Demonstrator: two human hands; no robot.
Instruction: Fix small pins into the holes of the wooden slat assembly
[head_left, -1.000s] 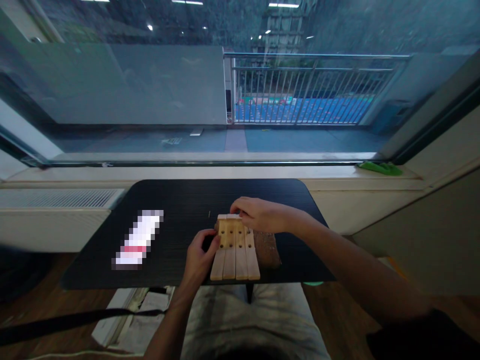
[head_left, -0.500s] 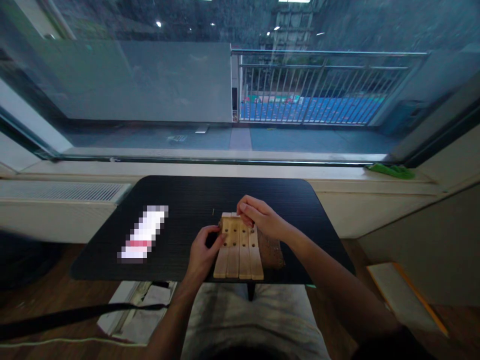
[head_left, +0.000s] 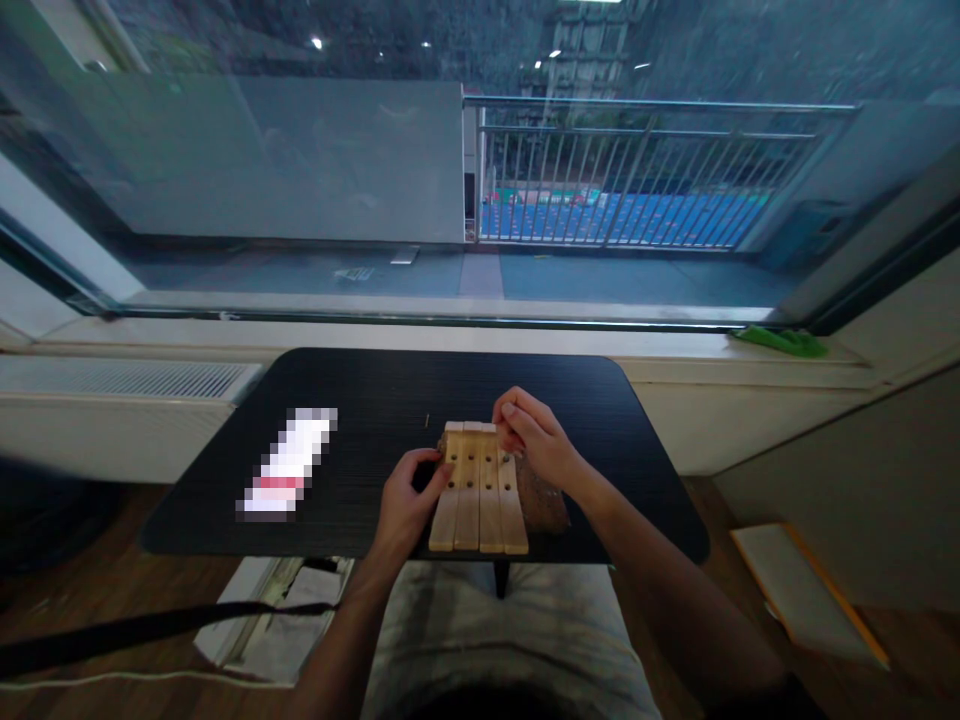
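A pale wooden piece of several narrow slats side by side (head_left: pixel 478 520), with two rows of dark holes, lies near the table's front edge. My left hand (head_left: pixel 405 500) is closed on its left side, the thumb over the slats and the fingers curled round the edge. At the far right corner, my right hand (head_left: pixel 536 440) is closed in a pinch just above the wood; whatever its fingertips hold is hidden. A rough brown block (head_left: pixel 546 508) shows to the right of the slats, partly covered by them. Beyond the wood lies a thin small stick-like piece (head_left: pixel 427 421).
The black table (head_left: pixel 360 400) stands against the window sill (head_left: pixel 375 335). A pixelated white-and-red item (head_left: pixel 289 465) lies on its left part. A green cloth (head_left: pixel 784 342) rests on the sill, and a radiator (head_left: pixel 120 390) is at the left.
My right hand has shifted slightly to the right, uncovering more of the slats' far edge. My left hand keeps its hold, and the wood stays in place.
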